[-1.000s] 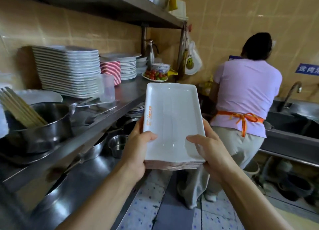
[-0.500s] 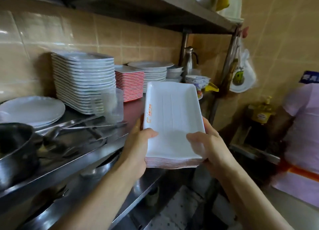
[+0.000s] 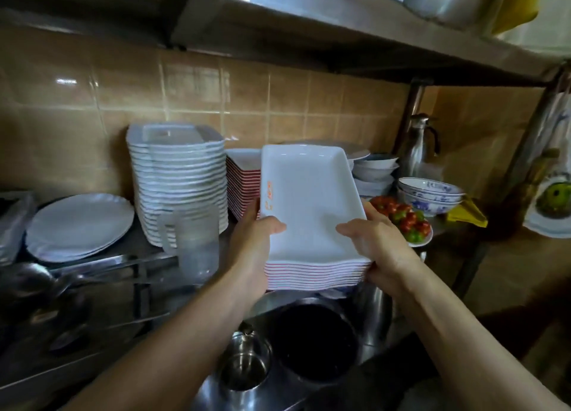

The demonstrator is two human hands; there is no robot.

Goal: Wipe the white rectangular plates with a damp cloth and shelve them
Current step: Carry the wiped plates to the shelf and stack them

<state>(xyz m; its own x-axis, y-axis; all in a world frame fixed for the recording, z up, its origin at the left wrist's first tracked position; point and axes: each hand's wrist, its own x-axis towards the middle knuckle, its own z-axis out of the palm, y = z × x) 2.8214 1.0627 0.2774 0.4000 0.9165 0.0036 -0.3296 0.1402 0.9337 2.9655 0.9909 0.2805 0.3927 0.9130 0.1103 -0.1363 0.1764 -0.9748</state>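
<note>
At the centre of the frame, two bare hands carry a stack of white rectangular plates [image 3: 310, 213] in front of a steel shelf [image 3: 148, 253] crowded with crockery. The left hand [image 3: 256, 240] grips the stack's left edge and the right hand [image 3: 375, 244] grips its right edge, each with the thumb curled over the top rim and the fingers wrapped underneath. The stack hovers above dark metal pots [image 3: 315, 342] at the lower centre, not yet resting on anything. Its long axis runs away from the viewer toward the tiled wall, the far short end tipped slightly upward, with orange lettering along the top plate's left rim. Behind it sits a matching red-edged stack [image 3: 242, 179] (partly hidden), with a taller pile of white plates [image 3: 179, 182] at left. To shelve well, I judge the person should keep the stack level, clear the plastic jug [image 3: 193, 244] at centre left, and lower it squarely, sliding the fingers out last.
</note>
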